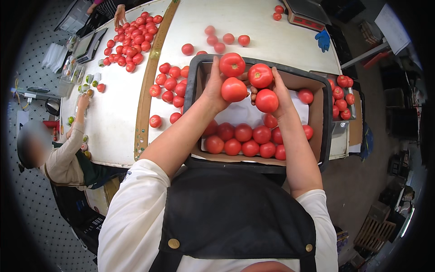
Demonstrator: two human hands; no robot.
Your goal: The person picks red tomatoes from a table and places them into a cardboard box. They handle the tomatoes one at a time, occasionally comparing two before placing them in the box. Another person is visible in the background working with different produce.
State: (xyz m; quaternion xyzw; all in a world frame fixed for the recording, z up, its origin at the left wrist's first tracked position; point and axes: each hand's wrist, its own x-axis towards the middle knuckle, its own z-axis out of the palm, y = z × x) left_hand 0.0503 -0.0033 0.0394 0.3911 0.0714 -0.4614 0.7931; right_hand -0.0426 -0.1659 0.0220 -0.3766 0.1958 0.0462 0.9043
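My left hand [215, 86] holds two red tomatoes [234, 89], one above the other. Two more tomatoes [260, 75] are in my right hand [280, 93], close beside the left one. Both hands are raised over a dark plastic crate [327, 119] lined with cardboard and white paper [234, 114]. Rows of tomatoes [250, 148] lie along the near side of the crate, and a few others lie at its right side. My forearms hide part of the crate and its contents.
Loose tomatoes [170, 84] lie left of the crate and beyond it. A brown strip [149, 81] crosses the white table [117, 85]; past it is a tomato pile [136, 35]. Right are a tray of tomatoes [350, 110], a scale [307, 17] and a blue glove [323, 40]. Two people work at left.
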